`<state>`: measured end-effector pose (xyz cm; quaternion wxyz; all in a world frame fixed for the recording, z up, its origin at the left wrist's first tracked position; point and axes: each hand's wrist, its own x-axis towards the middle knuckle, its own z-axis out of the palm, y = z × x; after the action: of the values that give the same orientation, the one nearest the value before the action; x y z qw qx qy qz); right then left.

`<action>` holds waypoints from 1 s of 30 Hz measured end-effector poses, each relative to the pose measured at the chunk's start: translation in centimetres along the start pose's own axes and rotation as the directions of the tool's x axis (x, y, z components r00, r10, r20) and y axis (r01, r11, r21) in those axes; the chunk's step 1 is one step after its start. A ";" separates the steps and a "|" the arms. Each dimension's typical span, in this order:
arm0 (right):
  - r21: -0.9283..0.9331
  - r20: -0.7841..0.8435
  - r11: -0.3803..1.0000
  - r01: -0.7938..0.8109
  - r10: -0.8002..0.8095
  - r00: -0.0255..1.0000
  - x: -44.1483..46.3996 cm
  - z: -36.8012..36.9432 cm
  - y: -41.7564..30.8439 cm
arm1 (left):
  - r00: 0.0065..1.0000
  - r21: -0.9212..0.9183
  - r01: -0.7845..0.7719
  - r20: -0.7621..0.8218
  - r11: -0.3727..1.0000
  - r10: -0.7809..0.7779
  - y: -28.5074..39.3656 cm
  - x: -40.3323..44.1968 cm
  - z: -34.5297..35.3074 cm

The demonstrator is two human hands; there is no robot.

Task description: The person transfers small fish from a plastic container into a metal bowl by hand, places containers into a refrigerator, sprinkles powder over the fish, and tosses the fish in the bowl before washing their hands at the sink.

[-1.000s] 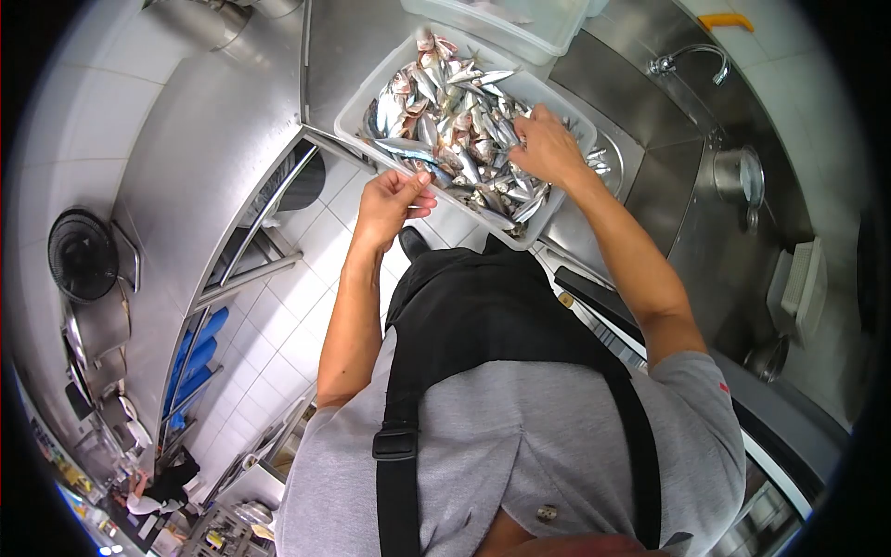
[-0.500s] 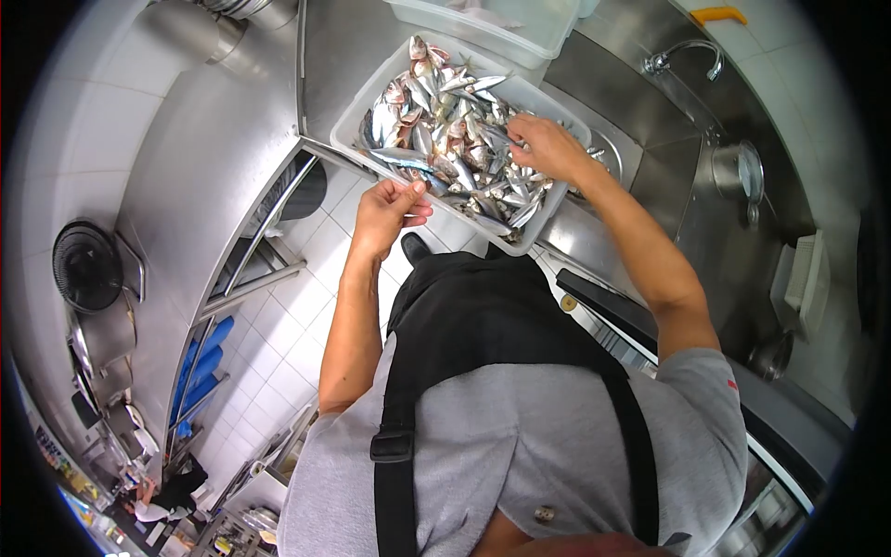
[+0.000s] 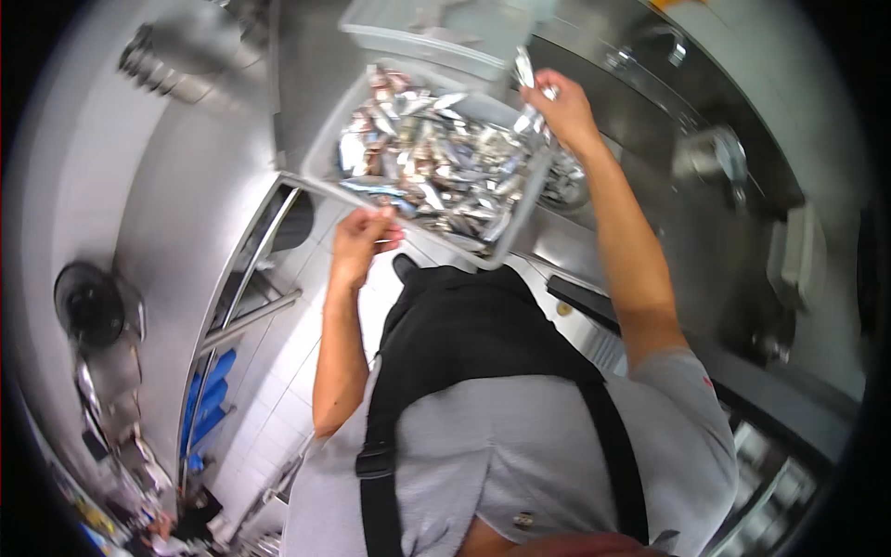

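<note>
A translucent plastic tub is heaped with small silver fish, some with reddish heads. Above its right far corner, my right hand is closed on small silver fish, blurred by motion; how many it holds I cannot tell. At the tub's near left edge, my left hand has its thumb over the rim and its fingers curled below it. Right of the tub, partly hidden by its wall, a round metal container in the sink area holds more silver fish.
Behind the tub stands a second clear plastic container. A faucet and a metal pot are at the right, over steel surfaces. A steel counter runs along the left. Another person appears far off at lower left.
My right hand has lifted out of the fish pile, away and up past the tub's right edge, with fish now showing in it. My left hand keeps its place at the rim. The view has shifted.
</note>
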<state>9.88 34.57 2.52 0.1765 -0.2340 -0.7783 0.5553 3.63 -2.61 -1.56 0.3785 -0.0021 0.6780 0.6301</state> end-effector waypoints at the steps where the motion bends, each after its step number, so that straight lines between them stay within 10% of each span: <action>1: 0.027 -0.068 1.000 -0.002 0.004 0.998 -0.1 -1.5 -0.3 | 1.000 0.008 -0.011 0.007 1.000 0.011 -0.2 0.1 0.0; 4: 0.042 -0.181 0.999 0.002 0.006 0.984 -0.2 -5.6 -0.4 | 1.000 -0.020 0.005 0.021 1.000 -0.005 -0.2 0.3 0.2; 8: -0.483 -0.143 0.874 -0.046 -0.027 0.989 0.6 -10.0 7.1 | 1.000 -0.031 0.009 0.012 0.999 -0.009 0.0 0.3 0.0; 13: -0.691 -0.092 0.714 -0.110 0.064 0.994 0.2 -12.6 20.1 | 1.000 -0.029 0.004 0.015 1.000 -0.004 -0.1 0.4 0.1; 19: -0.377 -0.231 0.926 -0.002 -0.092 0.968 1.9 -12.0 7.7 | 1.000 -0.012 0.012 0.029 1.000 -0.012 -0.3 0.6 0.1; 30: -0.177 0.436 0.948 0.265 -0.165 0.885 1.3 12.5 -2.0 | 0.998 -0.068 0.000 0.059 0.998 0.004 0.0 0.2 -0.3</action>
<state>1.78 24.95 0.41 0.0392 -0.0412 -0.8785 0.4744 3.33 -2.78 -1.70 0.3974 0.0043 0.6446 0.6531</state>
